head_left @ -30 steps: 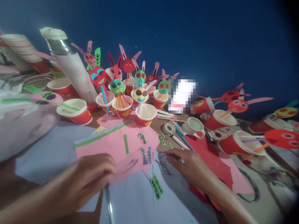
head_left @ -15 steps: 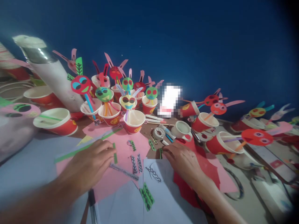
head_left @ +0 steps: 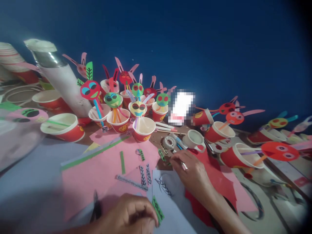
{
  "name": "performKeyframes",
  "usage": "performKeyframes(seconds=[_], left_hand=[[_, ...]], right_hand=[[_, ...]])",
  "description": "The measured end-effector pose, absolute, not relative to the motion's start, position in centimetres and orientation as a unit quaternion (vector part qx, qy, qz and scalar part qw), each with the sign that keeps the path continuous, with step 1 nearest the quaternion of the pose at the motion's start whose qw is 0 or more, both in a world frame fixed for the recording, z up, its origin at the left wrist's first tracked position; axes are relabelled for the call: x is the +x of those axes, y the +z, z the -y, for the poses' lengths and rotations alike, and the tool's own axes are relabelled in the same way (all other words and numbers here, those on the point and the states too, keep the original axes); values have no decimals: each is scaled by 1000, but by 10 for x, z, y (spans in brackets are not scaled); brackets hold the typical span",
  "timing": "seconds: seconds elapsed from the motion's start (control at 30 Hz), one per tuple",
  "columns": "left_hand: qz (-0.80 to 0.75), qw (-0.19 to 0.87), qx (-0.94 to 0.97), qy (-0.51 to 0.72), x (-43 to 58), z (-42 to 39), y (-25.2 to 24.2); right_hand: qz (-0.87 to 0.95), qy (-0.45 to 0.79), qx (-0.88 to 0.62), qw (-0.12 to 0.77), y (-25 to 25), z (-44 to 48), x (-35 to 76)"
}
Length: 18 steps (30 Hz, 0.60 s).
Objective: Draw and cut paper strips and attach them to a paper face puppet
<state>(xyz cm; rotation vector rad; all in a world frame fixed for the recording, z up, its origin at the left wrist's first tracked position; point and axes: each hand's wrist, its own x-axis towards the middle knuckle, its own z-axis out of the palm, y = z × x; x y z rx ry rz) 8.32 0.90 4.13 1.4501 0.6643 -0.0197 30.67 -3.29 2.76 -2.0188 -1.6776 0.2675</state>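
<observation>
My left hand (head_left: 135,214) is low in the middle, its fingers curled in a pinch at the edge of a green paper strip (head_left: 158,209) with black markings. To the right, my right hand (head_left: 191,169) has its fingers bent together over the table, beside small green patterned cutouts (head_left: 161,154). A bit of something slim and white shows under its fingers; what they grip is mostly hidden. Between the hands lie a grey patterned strip (head_left: 131,182), a plain green strip (head_left: 122,162) and leaf-like black-marked cutouts (head_left: 142,175). A dark pen (head_left: 96,206) is left of my left hand.
Red paper cups (head_left: 143,133) with paper faces on strips stand along the back and right. A flask (head_left: 65,84) leans at the left. A tape roll (head_left: 169,142) and a white mug (head_left: 195,139) sit behind my right hand. Pink paper (head_left: 83,185) and red paper (head_left: 219,182) cover the table.
My left hand has let go of the plain green strip, which lies on the pink paper, and has come down and right to the patterned green strip. My right hand stays nearly in place.
</observation>
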Motion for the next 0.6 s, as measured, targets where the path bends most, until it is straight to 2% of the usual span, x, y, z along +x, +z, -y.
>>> performKeyframes(seconds=[0.1,0.23,0.6], left_hand=[[-325,751,574,31,85,-16,32],[-328,764,553,59,88,-25,29],[-353,743,569,0,88,-27,28]], right_hand=[[591,238,-699,324,42,40,290],[548,379,-666,334,45,48,263],[512,408,-649,388,33,55,244]])
